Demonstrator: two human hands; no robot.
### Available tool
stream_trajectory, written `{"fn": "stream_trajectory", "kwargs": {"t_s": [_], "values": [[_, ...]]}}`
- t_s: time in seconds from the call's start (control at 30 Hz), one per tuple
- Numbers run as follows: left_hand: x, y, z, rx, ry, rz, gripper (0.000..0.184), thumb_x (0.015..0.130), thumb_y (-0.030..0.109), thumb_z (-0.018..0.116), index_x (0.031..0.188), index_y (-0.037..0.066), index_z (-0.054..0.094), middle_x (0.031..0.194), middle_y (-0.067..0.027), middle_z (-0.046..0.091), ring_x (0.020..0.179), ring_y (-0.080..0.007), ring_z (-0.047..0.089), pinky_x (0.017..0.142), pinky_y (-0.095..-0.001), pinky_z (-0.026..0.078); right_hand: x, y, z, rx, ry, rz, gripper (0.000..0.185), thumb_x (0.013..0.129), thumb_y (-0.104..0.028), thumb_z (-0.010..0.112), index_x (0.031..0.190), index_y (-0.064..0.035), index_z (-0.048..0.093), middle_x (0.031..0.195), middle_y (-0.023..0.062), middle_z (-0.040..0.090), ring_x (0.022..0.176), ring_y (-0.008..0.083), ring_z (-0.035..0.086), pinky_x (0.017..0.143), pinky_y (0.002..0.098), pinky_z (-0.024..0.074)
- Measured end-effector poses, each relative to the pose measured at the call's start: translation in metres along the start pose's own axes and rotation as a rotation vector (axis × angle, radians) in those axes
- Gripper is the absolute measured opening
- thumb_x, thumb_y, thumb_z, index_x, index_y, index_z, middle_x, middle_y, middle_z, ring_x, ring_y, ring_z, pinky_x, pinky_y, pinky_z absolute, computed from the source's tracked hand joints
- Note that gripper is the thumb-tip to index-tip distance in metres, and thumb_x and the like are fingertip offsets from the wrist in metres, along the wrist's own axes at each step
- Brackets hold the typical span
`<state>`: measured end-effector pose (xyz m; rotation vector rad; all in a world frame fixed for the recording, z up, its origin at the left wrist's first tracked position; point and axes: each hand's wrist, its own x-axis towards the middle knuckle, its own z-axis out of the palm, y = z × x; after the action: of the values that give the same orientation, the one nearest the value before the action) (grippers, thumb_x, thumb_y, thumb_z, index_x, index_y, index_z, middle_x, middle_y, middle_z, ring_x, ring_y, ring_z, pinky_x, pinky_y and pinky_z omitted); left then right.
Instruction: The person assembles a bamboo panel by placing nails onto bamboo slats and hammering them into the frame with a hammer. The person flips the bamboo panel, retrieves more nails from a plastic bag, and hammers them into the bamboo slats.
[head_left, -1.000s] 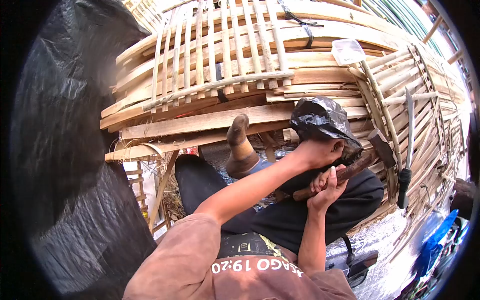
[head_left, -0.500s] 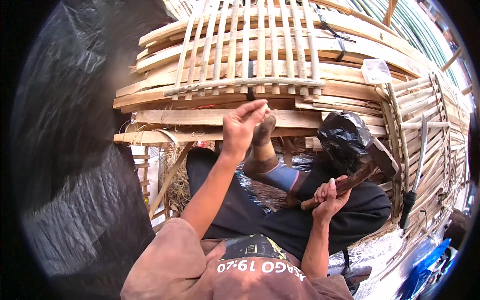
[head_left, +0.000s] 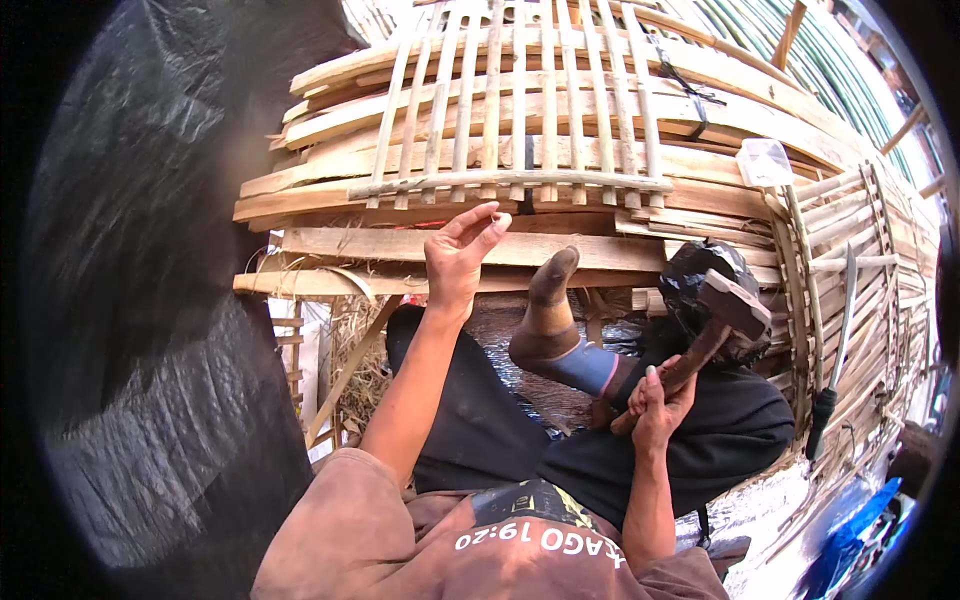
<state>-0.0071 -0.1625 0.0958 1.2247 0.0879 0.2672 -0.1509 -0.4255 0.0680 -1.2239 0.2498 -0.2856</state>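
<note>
My left hand (head_left: 462,262) is raised just in front of a bamboo rack (head_left: 430,181), whose upright slats are joined to a crosspiece. Its thumb and forefinger are pinched together, and anything between them is too small to make out. My right hand (head_left: 663,405) grips a hammer (head_left: 708,345) by its wooden handle above my bent leg. The hammer's block-shaped metal head points up and away from me. Beside the head lies a black plastic bag (head_left: 690,262), partly hidden by the hammer.
Stacked wooden planks (head_left: 460,245) lie under the rack. My socked foot (head_left: 548,290) rests near their front edge. A long knife (head_left: 833,370) with a black handle lies at the right beside another slatted frame (head_left: 795,290). A clear plastic container (head_left: 764,162) sits behind. Black sheeting (head_left: 150,350) covers the left.
My left hand has moved slightly left and down, away from my foot. The hammer has tilted in my right hand, its head now higher and further left. The view has shifted a little.
</note>
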Motion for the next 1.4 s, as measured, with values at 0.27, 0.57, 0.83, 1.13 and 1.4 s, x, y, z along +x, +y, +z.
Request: {"fn": "stream_trajectory", "kwargs": {"t_s": [0.27, 0.57, 0.83, 1.13, 1.4], "values": [[0.085, -0.013, 0.082, 0.639, -0.206, 0.493, 0.025, 0.084, 0.022, 0.080, 0.096, 0.001, 0.077, 0.081, -0.0071, 0.072, 0.068, -0.0108, 0.061, 0.062, -0.0253, 0.049, 0.000, 0.008, -0.003, -0.082, -0.045, 0.072, 0.026, 0.090, -0.003, 0.069, 0.106, -0.0064, 0.049, 0.073, -0.0019, 0.049, 0.050, 0.0043, 0.046, 0.044, 0.0202, 0.0383], [0.117, -0.048, 0.114, 0.748, -0.437, 0.276, 0.017, 0.085, 0.021, 0.078, 0.096, 0.007, 0.078, 0.087, -0.0091, 0.076, 0.079, -0.0134, 0.072, 0.069, -0.0278, 0.055, 0.006, 0.020, -0.010, -0.187, -0.063, 0.049, 0.025, 0.092, -0.005, 0.066, 0.106, -0.0062, 0.045, 0.071, -0.0005, 0.046, 0.045, 0.0055, 0.044, 0.039, 0.0209, 0.0353], [0.116, -0.075, 0.102, 0.577, -0.400, 0.392, 0.014, 0.085, 0.019, 0.079, 0.092, 0.008, 0.077, 0.081, -0.0061, 0.076, 0.070, -0.0074, 0.068, 0.062, -0.0265, 0.053, 0.011, 0.028, -0.015, -0.366, -0.085, 0.025, 0.029, 0.091, -0.008, 0.068, 0.107, -0.0052, 0.045, 0.072, 0.0004, 0.047, 0.045, 0.0059, 0.044, 0.040, 0.0210, 0.0358], [0.117, -0.069, 0.104, 0.647, -0.417, 0.339, 0.014, 0.085, 0.017, 0.080, 0.092, 0.005, 0.077, 0.084, -0.0050, 0.077, 0.076, -0.0047, 0.067, 0.069, -0.0238, 0.054, 0.010, 0.023, -0.009, -0.373, -0.080, 0.059, 0.028, 0.092, -0.011, 0.068, 0.108, -0.0048, 0.045, 0.071, -0.0003, 0.047, 0.046, 0.0052, 0.044, 0.040, 0.0210, 0.0359], [0.122, -0.083, 0.100, 0.557, -0.405, 0.480, 0.014, 0.082, 0.022, 0.081, 0.087, 0.009, 0.078, 0.077, -0.0064, 0.075, 0.067, -0.0110, 0.070, 0.060, -0.0281, 0.053, 0.033, -0.004, 0.018, -0.409, -0.015, 0.147, 0.024, 0.093, -0.017, 0.067, 0.105, -0.0006, 0.054, 0.077, 0.0014, 0.055, 0.070, 0.0095, 0.049, 0.064, 0.0261, 0.0436]]}}
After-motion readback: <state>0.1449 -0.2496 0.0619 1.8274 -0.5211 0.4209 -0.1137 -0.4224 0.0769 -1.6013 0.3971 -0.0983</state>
